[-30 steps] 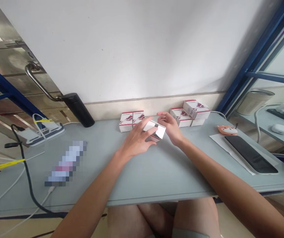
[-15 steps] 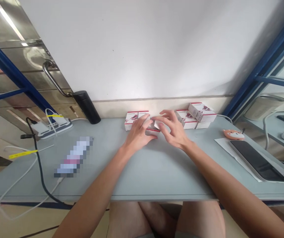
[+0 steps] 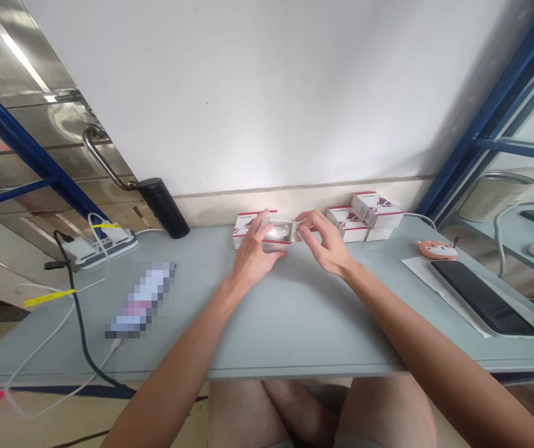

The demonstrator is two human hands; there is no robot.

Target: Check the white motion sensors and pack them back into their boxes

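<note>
A small white-and-red carton lies on the grey table with its top open. Something whitish and clear, like a plastic-wrapped item, shows inside it. My left hand grips the carton's left part, thumb along the near side and fingers over the far side. At the carton's right end, my right hand has its thumb and fingers closed on the raised end flap. Behind my left hand stands another white-and-red carton, partly hidden.
Several similar cartons are stacked to the right by the wall. A black flask, a power strip with cables and a blurred phone are on the left. Another phone lies on paper at right, near an orange-and-white animal-shaped item.
The right fingers have drawn slightly right, and the carton's inside is now exposed between my hands. My left hand keeps its hold on the carton. The view has shifted a little.
</note>
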